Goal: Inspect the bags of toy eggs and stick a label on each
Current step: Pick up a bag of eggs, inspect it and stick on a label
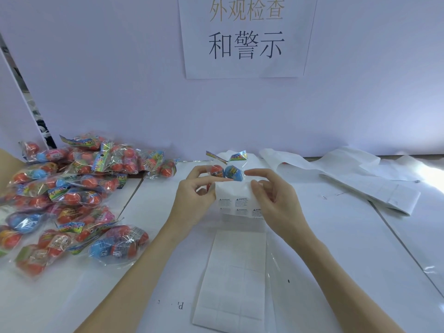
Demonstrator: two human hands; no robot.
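— Both hands are up over the middle of the table (336,236). Left hand (192,198) pinches the left edge of a white sheet of warning labels (236,203), thumb and fingers curled on it. Right hand (269,195) curls on the right edge of the same sheet, with the index finger stretched toward the left one.

— And the bag, where is it?

— One bag of toy eggs (225,168) is just behind the sheet, with a red egg and a blue egg inside the clear plastic. I cannot tell if a finger also holds it or if it only lies on the table. The pile of other bags (72,200) is on the left side, well apart from the hands.

— So which step is this, do you think?

— I think a label is being peeled. To do it well, bend the backing away under one corner and lift the sticker with a fingertip, slowly, so it does not curl. Then put it on a flat part of the plastic, not over the eggs, and press from the middle outward.

— What else is there?

— An empty backing sheet (230,280) near the body, more used sheets (374,193) on the right, and a paper sign (247,37) on the wall.
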